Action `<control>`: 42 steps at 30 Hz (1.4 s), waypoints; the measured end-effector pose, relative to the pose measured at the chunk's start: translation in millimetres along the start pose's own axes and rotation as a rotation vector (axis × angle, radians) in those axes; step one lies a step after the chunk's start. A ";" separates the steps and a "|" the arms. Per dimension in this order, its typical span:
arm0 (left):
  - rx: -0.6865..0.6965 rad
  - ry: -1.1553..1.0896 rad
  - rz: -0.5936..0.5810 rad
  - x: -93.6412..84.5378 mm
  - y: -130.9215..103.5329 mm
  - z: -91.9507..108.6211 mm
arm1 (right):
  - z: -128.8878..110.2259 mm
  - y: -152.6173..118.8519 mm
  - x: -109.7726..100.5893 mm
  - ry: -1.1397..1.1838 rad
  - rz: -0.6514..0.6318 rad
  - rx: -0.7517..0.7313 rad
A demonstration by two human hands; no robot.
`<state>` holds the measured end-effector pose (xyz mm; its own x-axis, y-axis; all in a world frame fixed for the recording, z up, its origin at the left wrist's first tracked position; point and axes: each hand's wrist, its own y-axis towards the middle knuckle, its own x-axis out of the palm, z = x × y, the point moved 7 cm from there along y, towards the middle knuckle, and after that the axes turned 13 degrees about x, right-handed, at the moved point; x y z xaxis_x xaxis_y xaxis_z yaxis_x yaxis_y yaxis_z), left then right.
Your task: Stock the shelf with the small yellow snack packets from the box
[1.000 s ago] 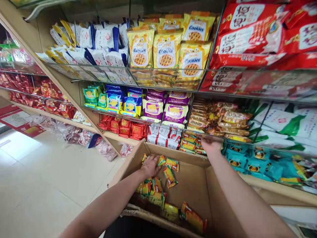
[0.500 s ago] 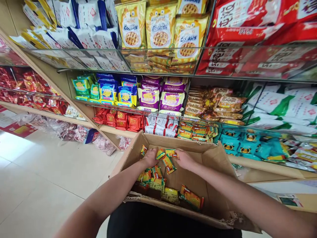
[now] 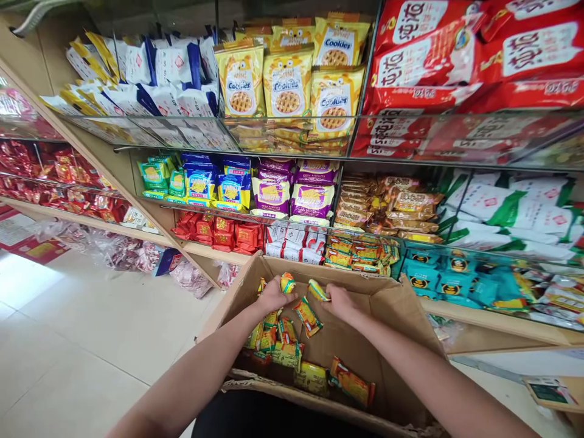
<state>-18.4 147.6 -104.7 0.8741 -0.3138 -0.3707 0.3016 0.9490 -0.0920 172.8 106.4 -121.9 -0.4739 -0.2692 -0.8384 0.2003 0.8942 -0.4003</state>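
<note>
Inside an open cardboard box, my left hand is closed on a small yellow and green snack packet near the box's back left. My right hand pinches another yellow and green packet by its right end, a little to the right. An orange and green packet lies on the box floor between and below the hands. Several more packets are piled at the box's left, and an orange packet lies near its front.
Glass-fronted shelves stand behind the box. Similar small packets fill a compartment just beyond its back edge, between white and red packets and teal packets. A wooden shelf edge runs at the right. Plastic bags lie on the floor at left.
Both hands have lifted slightly, each with a packet raised off the box floor. The view has tilted, so the shelves appear lower.
</note>
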 end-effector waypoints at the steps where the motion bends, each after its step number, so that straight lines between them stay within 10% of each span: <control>1: -0.022 -0.013 -0.002 1.0 -2.2 1.3 | 2.5 -1.8 -4.8 0.078 -0.012 0.007; 7: -0.022 -0.395 -0.136 32.8 -19.4 33.3 | -5.1 -34.1 -6.3 0.924 -0.415 0.039; 15: 0.025 -0.606 -0.081 37.0 -25.4 48.9 | -25.7 -48.5 -9.5 1.054 -0.614 0.006; 20: -0.007 -0.443 -0.152 37.8 -28.8 47.4 | -19.9 -38.8 -34.2 1.023 -0.343 -0.121; 32: 0.008 -0.369 -0.184 40.2 -26.9 48.8 | -18.2 -39.6 -72.1 0.700 -0.279 -0.351; 38: 0.011 -0.310 -0.157 33.9 -27.2 41.7 | 46.5 -17.7 -153.9 0.561 0.401 -0.125; 42: 0.023 -0.268 -0.235 39.3 -28.8 35.0 | 60.7 -10.5 -167.0 0.237 0.560 0.041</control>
<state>20.6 106.8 -84.2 0.8480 -0.5230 -0.0856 0.5118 0.8501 -0.1239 301.8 120.3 -0.1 -0.4639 0.3292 -0.8225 0.5046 0.8613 0.0602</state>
